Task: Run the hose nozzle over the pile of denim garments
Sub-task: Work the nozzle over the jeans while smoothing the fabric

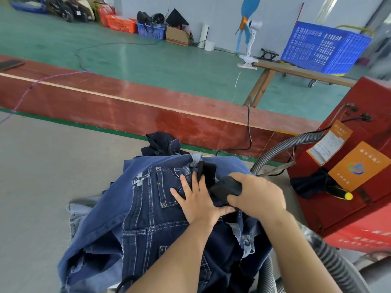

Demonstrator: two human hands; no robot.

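**Nozzle pass over denim: hold flat, sweep steady**

Left hand [197, 199] lies flat, fingers spread, on the dark-blue stitched denim pile [148, 212]. At its 3 o'clock, right hand [257, 194] grips the black hose nozzle [225, 188]; mouth contact apparently hidden. Advise keeping cloth pinned, sweeping slowly.

We have the pile of denim garments [152, 218] lying on the table [42, 187] in front of us. Our left hand [198, 204] rests flat on top of the pile, and our right hand [258, 195] is just beside it, holding the hose nozzle [226, 189] against the denim. The hose [281, 149] leads right to the machine [349, 176].
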